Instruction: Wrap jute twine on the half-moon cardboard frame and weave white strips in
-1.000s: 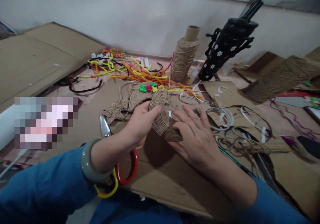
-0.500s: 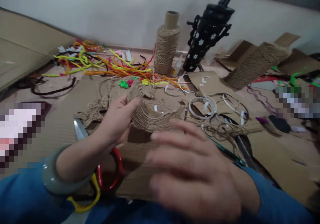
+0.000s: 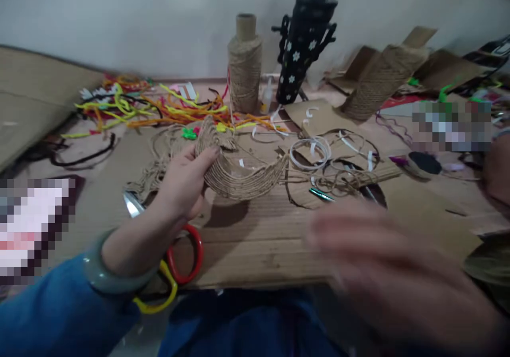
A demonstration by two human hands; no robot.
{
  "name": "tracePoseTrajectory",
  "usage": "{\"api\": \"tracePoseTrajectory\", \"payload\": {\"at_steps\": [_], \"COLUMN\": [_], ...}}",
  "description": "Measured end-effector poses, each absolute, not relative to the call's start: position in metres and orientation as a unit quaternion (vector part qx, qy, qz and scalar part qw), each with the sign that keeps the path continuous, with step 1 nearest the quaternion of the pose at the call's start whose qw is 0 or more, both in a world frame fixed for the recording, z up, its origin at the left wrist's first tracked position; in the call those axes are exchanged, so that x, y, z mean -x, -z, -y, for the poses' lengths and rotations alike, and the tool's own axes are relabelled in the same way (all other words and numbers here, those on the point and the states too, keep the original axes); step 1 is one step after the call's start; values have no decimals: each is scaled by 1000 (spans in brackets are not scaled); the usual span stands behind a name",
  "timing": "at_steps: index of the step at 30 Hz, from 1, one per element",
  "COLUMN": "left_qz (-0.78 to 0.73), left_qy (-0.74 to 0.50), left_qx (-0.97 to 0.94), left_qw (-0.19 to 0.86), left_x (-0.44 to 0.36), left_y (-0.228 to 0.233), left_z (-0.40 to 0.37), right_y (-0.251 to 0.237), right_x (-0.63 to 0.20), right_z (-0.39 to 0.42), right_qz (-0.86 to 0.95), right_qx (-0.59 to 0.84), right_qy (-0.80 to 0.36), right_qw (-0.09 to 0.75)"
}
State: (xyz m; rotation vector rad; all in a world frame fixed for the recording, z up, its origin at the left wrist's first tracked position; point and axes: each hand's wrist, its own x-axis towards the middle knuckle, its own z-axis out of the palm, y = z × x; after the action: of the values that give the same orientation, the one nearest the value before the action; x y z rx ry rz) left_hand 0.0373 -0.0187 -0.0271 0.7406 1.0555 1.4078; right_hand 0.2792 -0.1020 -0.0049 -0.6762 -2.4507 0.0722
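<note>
Has the right hand (image 3: 382,261) closest to the camera, low at the right and blurred; cannot tell the set of its fingers, nor make out anything in them. Shows the scissors (image 3: 198,253) near the front edge of the cardboard (image 3: 255,256), loops toward the wearer, partly hidden under the left wrist. Grips with the left hand (image 3: 179,179), thumb on top, the left end of a crescent of coiled twine (image 3: 247,187), apparently lifted a little, with a dark shadow beneath. Lies with its long axis crosswise, bowed toward the wearer, from the left thumb to a free tip close by the clear ring (image 3: 292,152). Sits ahead and to the left of the right fingers, well apart; touches the left hand, so clearly nearer to that one. Shows farther back an upright twine spool (image 3: 244,75) and, right of it, a tilted black vase (image 3: 300,54).
</note>
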Motion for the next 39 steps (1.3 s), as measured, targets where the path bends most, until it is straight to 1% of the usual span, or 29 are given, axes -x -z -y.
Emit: {"api": "tracePoseTrajectory", "payload": {"at_steps": [1, 2, 4, 6, 11, 17, 21, 24, 26, 29, 34, 39], "left_qz": [-453, -453, -455, -451, -444, -433, -419, -404, -393, -417, -424, -426], "left_qy": [-599, -594, -591, -585, -561, -539, -520, -538, -560, -573, -625, -657], "left_qx": [-321, -325, -328, -332, -359, -419, -448, -445, -431, -395, -313, -290], "left_qw": [577, 579, 580, 586, 600, 588, 594, 591, 588, 584, 576, 550], "left_x": [-38, -39, -41, -43, -47, -55, -55, -57, -62, -74, -96, -99], "left_y": [26, 25, 23, 20, 16, 9, 0, -2, 1, 11, 32, 46], "left_z": [20, 21, 24, 27, 32, 46, 61, 77, 92, 117, 147, 150], "right_y": [1, -1, 4, 13, 20, 13, 16, 18, 19, 23, 39, 51], "right_x": [-271, -264, -256, -255, -262, -266, -267, -266, -264, -258, -242, -232], "right_z": [85, 69, 43, 32, 42, 57, 70, 79, 83, 90, 104, 112], "right_qz": [908, 903, 915, 919, 922, 933, 927, 912, 898, 884, 879, 877], "right_qx": [239, 225, 223, 245, 266, 289, 286, 294, 304, 303, 282, 276], "right_qy": [30, 86, 152, 175, 155, 43, 32, 40, 48, 59, 63, 64], "right_qw": [344, 355, 299, 256, 234, 208, 241, 282, 314, 352, 380, 389]}}
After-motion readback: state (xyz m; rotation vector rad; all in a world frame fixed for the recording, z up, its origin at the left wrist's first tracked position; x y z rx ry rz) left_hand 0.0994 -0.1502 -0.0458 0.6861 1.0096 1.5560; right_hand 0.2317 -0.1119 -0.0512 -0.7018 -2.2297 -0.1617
